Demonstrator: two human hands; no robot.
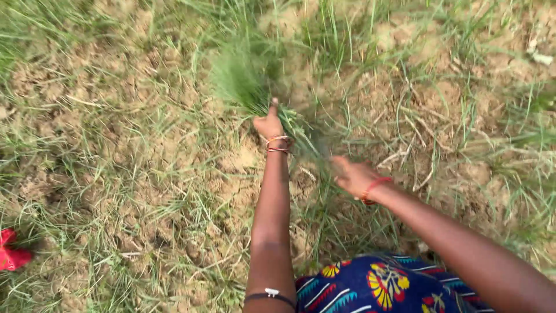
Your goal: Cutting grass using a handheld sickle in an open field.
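Head view: left hand (269,124) grip closed on grass tuft (246,78), blades fanning up-left.

Bright, even daylight falls from above on the dry ground (116,116), with soft, faint shadows and no glare. The right hand (352,175) and the tuft of grass (246,78) held by the left hand (269,123) are smeared by motion blur. The soil and grass farther out are sharper, softening slightly toward the corners.
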